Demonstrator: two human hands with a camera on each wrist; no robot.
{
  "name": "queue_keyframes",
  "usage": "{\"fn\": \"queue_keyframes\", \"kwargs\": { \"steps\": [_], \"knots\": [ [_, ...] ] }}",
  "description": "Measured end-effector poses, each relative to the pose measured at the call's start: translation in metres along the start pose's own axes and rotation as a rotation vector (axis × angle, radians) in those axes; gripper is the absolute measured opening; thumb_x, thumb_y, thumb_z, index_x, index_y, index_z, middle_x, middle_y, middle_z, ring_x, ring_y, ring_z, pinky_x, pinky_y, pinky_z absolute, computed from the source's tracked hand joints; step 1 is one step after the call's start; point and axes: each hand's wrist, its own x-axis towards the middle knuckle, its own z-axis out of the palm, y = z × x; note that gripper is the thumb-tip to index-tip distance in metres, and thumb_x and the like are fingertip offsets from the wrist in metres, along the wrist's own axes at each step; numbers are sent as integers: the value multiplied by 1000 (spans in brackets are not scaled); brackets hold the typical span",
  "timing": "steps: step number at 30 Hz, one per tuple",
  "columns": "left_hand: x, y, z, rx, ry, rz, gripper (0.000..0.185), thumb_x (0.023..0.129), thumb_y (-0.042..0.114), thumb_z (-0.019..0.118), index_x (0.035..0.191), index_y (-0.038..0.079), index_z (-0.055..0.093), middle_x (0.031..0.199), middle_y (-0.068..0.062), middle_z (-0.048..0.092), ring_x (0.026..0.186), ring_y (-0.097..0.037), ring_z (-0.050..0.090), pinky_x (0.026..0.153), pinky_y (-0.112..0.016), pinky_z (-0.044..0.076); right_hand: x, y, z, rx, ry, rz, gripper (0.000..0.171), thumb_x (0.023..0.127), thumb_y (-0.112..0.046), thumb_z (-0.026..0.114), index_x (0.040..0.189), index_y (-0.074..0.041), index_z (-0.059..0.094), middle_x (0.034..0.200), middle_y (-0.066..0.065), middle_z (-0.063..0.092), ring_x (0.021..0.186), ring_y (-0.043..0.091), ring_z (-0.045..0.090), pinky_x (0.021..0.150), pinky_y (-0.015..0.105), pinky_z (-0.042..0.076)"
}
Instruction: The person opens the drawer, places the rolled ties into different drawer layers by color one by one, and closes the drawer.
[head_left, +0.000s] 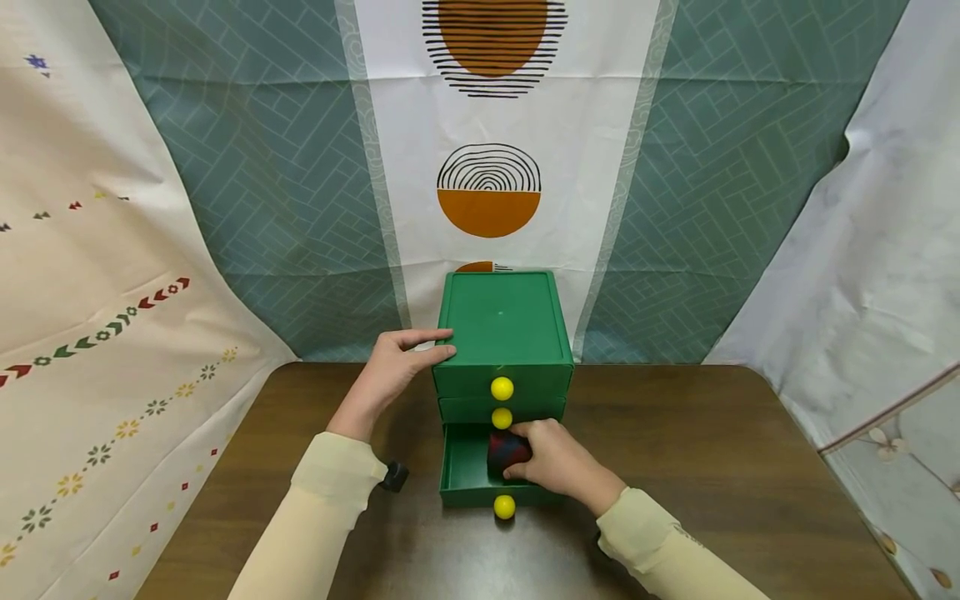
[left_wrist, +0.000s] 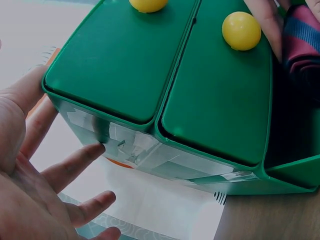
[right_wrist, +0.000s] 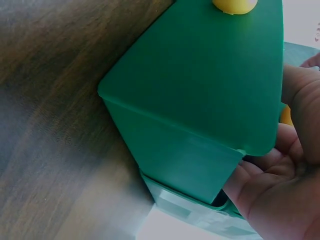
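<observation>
A small green drawer cabinet [head_left: 501,325] has its bottom drawer [head_left: 468,498] pulled out, with the two drawers above closed. Inside that drawer is a rolled necktie [head_left: 507,452], dark red with navy stripes. My right hand [head_left: 558,460] reaches in from the right and grips the roll between thumb and fingers. In the right wrist view the drawer's front and side hide the tie and the fingertips. My left hand [head_left: 392,367] is at the cabinet's upper left edge, thumb and fingers extended against it. The left wrist view shows its fingers [left_wrist: 75,167] spread along the taped side.
Yellow round knobs [head_left: 502,388] stick out from the drawer fronts. The cabinet stands on a brown wooden table [head_left: 675,467], close to a patterned cloth [head_left: 487,108] behind it. More cloth hangs at left and right. A black band piece [head_left: 394,477] shows at the left wrist.
</observation>
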Motion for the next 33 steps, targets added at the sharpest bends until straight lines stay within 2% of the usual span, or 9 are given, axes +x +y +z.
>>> {"fn": "queue_keyframes", "kwargs": {
  "steps": [9, 13, 17, 21, 25, 29, 33],
  "knots": [
    [0, 0, 0, -3, -1, 2, 40, 74, 47, 76, 111, 34, 69, 130, 12, 53, 129, -16, 40, 106, -46, 38, -5, 0, -7, -36, 16, -34, 50, 71, -36, 81, 113, -13, 67, 103, -5, 65, 85, 6, 57, 74, 24, 52],
    [0, 0, 0, -2, -3, 2, 39, 74, 46, 76, 111, 34, 69, 131, 11, 52, 129, -16, 40, 105, -46, 38, -10, 0, -12, -10, 13, -21, 58, 70, -39, 81, 117, -7, 66, 115, 2, 66, 101, 12, 61, 84, 30, 54],
    [0, 0, 0, 1, -5, 2, 39, 75, 47, 75, 111, 34, 69, 131, 11, 52, 130, -17, 40, 105, -47, 38, -16, -2, -19, 34, -17, 2, 63, 72, -43, 78, 117, -2, 65, 120, 11, 65, 109, 19, 62, 86, 34, 54],
    [-1, -1, 0, 2, -5, 4, 39, 75, 46, 75, 112, 34, 69, 132, 10, 51, 131, -18, 39, 105, -48, 38, -21, -4, -22, 67, -21, 13, 58, 76, -44, 75, 116, -4, 66, 117, 9, 67, 103, 16, 65, 81, 30, 56],
    [-5, 6, 0, -2, -22, 0, 40, 78, 43, 74, 115, 31, 68, 134, 8, 51, 131, -19, 39, 106, -48, 37, -26, -8, -23, 82, 38, 23, 45, 80, -40, 73, 110, -8, 70, 108, 3, 70, 92, 11, 66, 76, 25, 56],
    [-15, 21, 0, -14, -42, -14, 41, 82, 35, 72, 120, 23, 66, 136, 4, 50, 132, -21, 38, 108, -49, 34, -29, -16, -24, 105, 93, 35, 26, 81, -36, 72, 95, -14, 73, 88, -5, 71, 73, 2, 62, 64, 18, 52],
    [-19, 27, 0, -12, -47, -24, 41, 83, 32, 71, 122, 21, 64, 137, 4, 50, 133, -21, 37, 109, -48, 33, -33, -24, -23, 166, 80, 22, 11, 82, -31, 72, 81, -20, 72, 74, -12, 66, 62, 1, 59, 56, 18, 51]
  ]
}}
